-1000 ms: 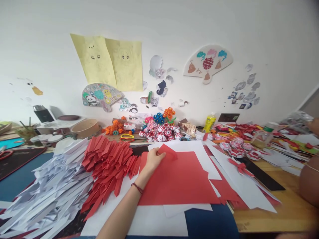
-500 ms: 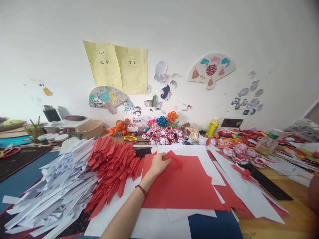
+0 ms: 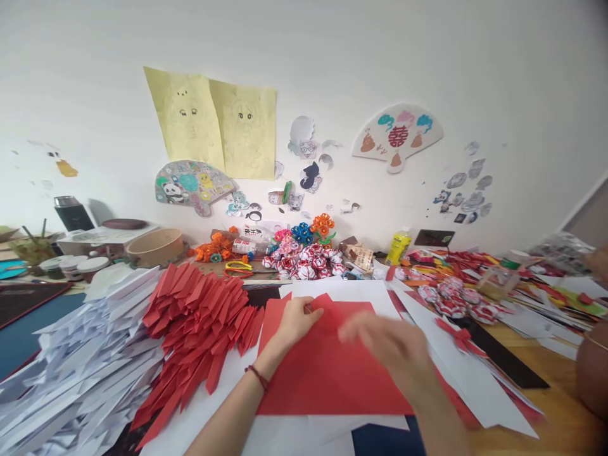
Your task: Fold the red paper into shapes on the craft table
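A wooden table (image 3: 567, 405) carries everything (bare wood shows best at the right, near side). On its left lie a blue mat (image 3: 28, 345) and a black mat (image 3: 31, 301) with a red edge. Toward the wall stand three lidded jars (image 3: 92, 268), a round bowl (image 3: 156, 248) and a yellow bottle (image 3: 398, 248); between bowl and bottle lie orange flowers (image 3: 219, 246) and red-and-white balls (image 3: 306, 263). At the right, a black strip (image 3: 507, 356) lies slantwise on the wood, with loose papers (image 3: 529, 313) beyond it.

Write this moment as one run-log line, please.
left hand: holds red piece | right hand: blurred, over red sheet | red strips: beside white strips
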`<state>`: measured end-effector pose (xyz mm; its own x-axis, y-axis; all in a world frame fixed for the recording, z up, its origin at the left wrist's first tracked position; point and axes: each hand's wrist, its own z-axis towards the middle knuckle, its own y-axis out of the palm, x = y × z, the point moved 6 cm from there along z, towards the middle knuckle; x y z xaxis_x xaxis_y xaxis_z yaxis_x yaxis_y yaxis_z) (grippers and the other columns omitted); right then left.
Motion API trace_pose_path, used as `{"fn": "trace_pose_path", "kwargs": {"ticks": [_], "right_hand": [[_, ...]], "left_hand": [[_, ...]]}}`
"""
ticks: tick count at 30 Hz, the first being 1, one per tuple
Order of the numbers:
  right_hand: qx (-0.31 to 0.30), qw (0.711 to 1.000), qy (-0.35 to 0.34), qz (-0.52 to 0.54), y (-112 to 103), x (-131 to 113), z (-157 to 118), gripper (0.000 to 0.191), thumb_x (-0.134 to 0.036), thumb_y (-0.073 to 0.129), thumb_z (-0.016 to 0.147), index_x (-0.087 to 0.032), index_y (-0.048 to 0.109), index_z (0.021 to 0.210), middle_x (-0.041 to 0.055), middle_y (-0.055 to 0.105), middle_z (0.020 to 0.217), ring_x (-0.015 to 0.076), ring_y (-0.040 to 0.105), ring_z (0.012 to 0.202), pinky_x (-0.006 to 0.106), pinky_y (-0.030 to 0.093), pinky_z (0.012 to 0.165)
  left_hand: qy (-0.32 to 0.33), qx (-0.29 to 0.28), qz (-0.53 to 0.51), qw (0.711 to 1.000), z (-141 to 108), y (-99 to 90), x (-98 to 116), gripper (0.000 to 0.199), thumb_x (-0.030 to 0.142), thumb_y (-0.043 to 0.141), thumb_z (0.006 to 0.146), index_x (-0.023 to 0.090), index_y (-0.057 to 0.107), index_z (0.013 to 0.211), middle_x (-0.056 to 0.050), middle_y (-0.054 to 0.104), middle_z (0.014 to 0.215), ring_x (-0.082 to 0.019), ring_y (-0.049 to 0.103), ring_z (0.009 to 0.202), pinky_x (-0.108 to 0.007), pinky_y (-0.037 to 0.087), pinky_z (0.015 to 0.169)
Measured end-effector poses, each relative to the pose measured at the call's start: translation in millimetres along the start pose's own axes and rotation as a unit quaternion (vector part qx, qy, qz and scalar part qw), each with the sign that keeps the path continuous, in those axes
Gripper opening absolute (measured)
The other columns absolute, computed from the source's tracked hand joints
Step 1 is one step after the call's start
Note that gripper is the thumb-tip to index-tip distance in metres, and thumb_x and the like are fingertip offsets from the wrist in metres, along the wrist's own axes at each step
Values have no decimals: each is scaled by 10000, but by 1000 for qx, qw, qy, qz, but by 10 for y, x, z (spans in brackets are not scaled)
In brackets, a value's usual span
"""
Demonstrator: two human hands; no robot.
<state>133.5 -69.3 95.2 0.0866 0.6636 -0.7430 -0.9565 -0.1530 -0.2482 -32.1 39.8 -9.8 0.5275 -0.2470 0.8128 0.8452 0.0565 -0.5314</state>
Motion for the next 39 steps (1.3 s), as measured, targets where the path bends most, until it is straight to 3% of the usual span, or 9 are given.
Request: {"fn": "trace_pose_path", "kwargs": {"ticks": [3,5,8,11,16,25,30,35,39], "right_hand": [[80,988,109,-75,32,770,448,335,-458,620,827,-234,700,1063,67,723,961,231,654,911,360,519,808],[47,982,159,-88,156,1193,587,407,-453,647,790,-215,680,1118,73,718,967,219,660,828,348,528,750],[-3,984,165,-72,314,1503,580,304,-445,610,806,-182,727,903,66,728,865,221,666,789,338,527,741],[-1,986,157,-49,371,1519,473,270,-419,596,819,-177,716,821,61,730,851,231,671,812,329,528,746],[35,986,161,29,382,1372,392,264,-407,630,810,-183,712,924,72,737,944,237,682,885,328,532,805],[-6,971,189,147,475,1311,364,365,-435,670,792,-183,704,1054,72,724,1055,271,660,1026,353,526,865],[33,981,193,-7,366,1444,345,291,-443,622,807,-168,715,826,50,726,817,252,679,807,307,515,664],[11,952,282,-123,276,1699,259,246,-397,618,778,-180,698,694,42,683,604,196,621,532,286,444,519],[-2,935,270,-229,227,1781,235,174,-323,642,752,-205,685,632,45,703,649,194,637,600,281,429,562]], "left_hand": [[1,12,-10,1000,18,-12,-20,266,354,554,775,162,526,594,34,492,545,-108,433,546,-233,262,546],[-7,28,-5,1000,33,-41,-48,271,362,544,780,163,518,599,33,490,553,-109,430,550,-233,263,554],[-12,59,8,998,48,-99,-66,286,373,546,779,167,509,585,30,492,552,-110,430,554,-232,258,557],[-19,100,5,995,28,-178,-45,271,373,549,786,169,542,608,24,520,567,-112,447,556,-228,273,558],[3,176,-26,984,-71,-322,118,212,362,560,821,171,639,772,-5,636,691,-120,519,607,-222,347,594],[51,180,4,982,-151,-299,289,249,334,491,901,190,695,906,-30,710,829,-136,568,670,-232,376,634],[16,158,25,987,-112,-270,190,199,316,544,864,198,705,867,-25,715,767,-143,599,655,-233,379,633],[-54,102,93,989,-71,-156,-35,124,275,615,787,213,710,736,-40,716,729,-180,619,673,-246,347,603],[-72,78,171,979,-90,-48,-130,112,292,617,789,231,693,732,-40,715,763,-198,616,702,-252,301,572]]}}
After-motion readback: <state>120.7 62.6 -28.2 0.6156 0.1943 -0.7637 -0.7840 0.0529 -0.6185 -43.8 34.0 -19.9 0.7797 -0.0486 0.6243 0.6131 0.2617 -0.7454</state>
